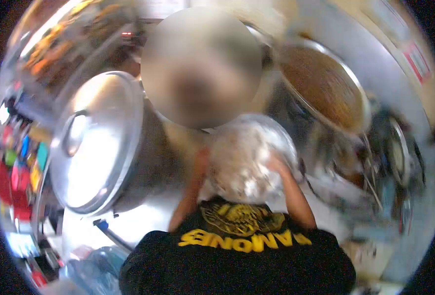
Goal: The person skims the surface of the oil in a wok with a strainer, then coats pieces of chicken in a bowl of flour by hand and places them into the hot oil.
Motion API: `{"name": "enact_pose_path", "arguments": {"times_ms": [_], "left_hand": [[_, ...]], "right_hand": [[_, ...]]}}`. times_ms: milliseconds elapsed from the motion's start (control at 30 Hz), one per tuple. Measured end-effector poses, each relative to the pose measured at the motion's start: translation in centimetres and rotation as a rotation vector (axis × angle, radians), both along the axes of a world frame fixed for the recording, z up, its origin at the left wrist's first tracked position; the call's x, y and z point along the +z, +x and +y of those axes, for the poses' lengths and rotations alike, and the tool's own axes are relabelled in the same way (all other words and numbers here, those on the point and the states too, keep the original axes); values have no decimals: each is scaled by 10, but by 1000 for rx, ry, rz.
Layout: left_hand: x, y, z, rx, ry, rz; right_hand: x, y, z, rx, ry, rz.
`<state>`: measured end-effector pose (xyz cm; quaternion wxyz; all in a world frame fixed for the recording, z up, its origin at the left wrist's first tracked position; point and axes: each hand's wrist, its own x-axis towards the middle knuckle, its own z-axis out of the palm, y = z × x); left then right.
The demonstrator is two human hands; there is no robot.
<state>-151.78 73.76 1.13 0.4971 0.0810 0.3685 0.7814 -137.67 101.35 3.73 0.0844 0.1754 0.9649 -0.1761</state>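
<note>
In front of a black shirt with yellow print, a round silvery bowl (pixel 290 140) holds a blurred whitish and brown mass. My left hand (pixel 203 158) is at the left edge of this bowl, its fingers smeared by motion. Over the bowl's right side lies my right hand (pixel 275 162), nearest to the whitish contents. Its fingers are blurred too, and whether either hand grips the rim cannot be made out.
A large pot with a shiny lid (pixel 97 142) stands at the left. A wide pan of brown food (pixel 323 86) is at the upper right. Blue plastic (pixel 94 270) lies at the lower left. Further right is a smaller round vessel (pixel 398 150). A blurred disc covers the top centre.
</note>
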Motion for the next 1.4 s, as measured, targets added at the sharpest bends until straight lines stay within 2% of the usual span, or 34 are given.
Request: {"name": "enact_pose_path", "arguments": {"times_ms": [33,67,100,133,167,200,267,333,367,400,433,467,500,533,667,700,733,767,800,833,900,933,967,1033,1067,1133,1233,1333,1400], "left_hand": [[-2,1,3,108,-151,98],[-6,2,6,214,-305,179],[-11,3,10,308,-457,242],[-16,4,12,388,-609,289],[-21,6,13,458,-761,326],[-27,10,11,498,-710,411],[-11,6,6,555,-660,501],[44,18,2,406,-694,208],[55,20,0,422,-687,215],[62,22,-1,426,-748,350],[65,23,0,424,-808,485],[53,22,3,428,-806,483],[32,20,8,513,-748,422],[25,19,10,595,-689,359],[6,16,8,560,-601,260],[-5,13,7,550,-621,332],[-11,12,8,541,-639,407],[-5,12,9,540,-634,408],[7,13,9,528,-651,326],[14,15,8,512,-668,245],[0,12,11,544,-659,286],[-8,12,11,579,-650,326],[-16,12,11,569,-647,333],[-18,12,5,563,-419,297],[-19,12,5,564,-417,300],[4,16,7,583,-628,193],[22,19,8,566,-586,172],[12,18,10,562,-525,151],[8,17,7,524,-576,134]], "right_hand": [[-51,1,13,60,57,61],[48,-7,-29,-69,-195,-184],[23,-3,-29,-56,-5,7],[-45,-5,1,58,110,119],[-51,-5,3,-19,11,110],[-49,-10,2,-101,-87,94],[-35,-19,-2,-127,-126,83],[-13,-23,-9,-242,-203,30],[-10,-24,-12,-302,-240,2],[-13,-24,-13,-293,-237,8],[-18,-21,-13,-161,-161,71],[-21,-20,-12,-30,-84,130],[-24,-20,-11,-28,-81,130],[-26,-19,-9,-86,-104,128],[-46,-19,14,-223,-119,79],[-22,-16,11,-227,-114,77],[29,-15,-2,-231,-104,-6],[58,-16,-8,-233,-96,-87],[60,-19,5,-145,-293,-133],[58,-18,8,-149,-292,-133],[62,-15,12,-166,-114,7],[70,-13,2,-97,22,89],[69,-12,4,-108,22,92],[66,-15,9,-103,-27,-29],[63,-13,7,-103,-27,-25],[60,-7,-4,-173,75,120],[79,0,-11,-215,14,150],[38,5,3,-206,-16,243],[27,7,4,-195,-1,280]]}}
